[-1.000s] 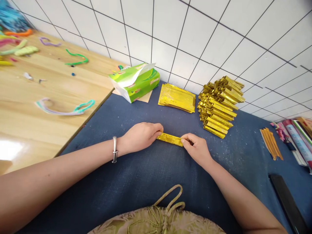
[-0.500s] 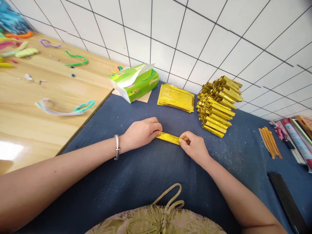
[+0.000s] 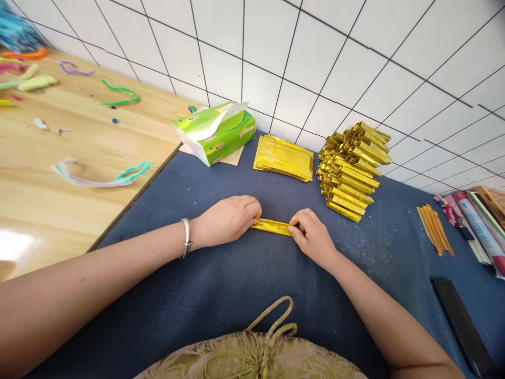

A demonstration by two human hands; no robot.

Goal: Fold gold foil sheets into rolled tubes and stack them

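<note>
A narrow folded strip of gold foil paper (image 3: 273, 226) lies between my hands, just over the dark blue cloth. My left hand (image 3: 232, 221), with a silver bangle at the wrist, pinches its left end. At the right end, the thumb and fingers of my right hand (image 3: 313, 237) are closed on it. Both fingertips cover the strip's ends. Behind my hands lies a flat stack of gold foil sheets (image 3: 283, 158). To its right is a pile of folded gold paper strips (image 3: 351, 173), heaped in layers.
A green tissue pack (image 3: 221, 134) stands at the back left. On the wooden table (image 3: 90, 126) lie several coloured pipe cleaners. To the right are brown strips (image 3: 435, 230), books (image 3: 483, 226) and a long black object (image 3: 460, 323). A tiled wall (image 3: 268, 58) closes the back.
Both hands still hold the strip's ends. My left fingers have shifted slightly down, and the right fingers have curled more over the end. The strip's surface now looks more hollowed along its length.
</note>
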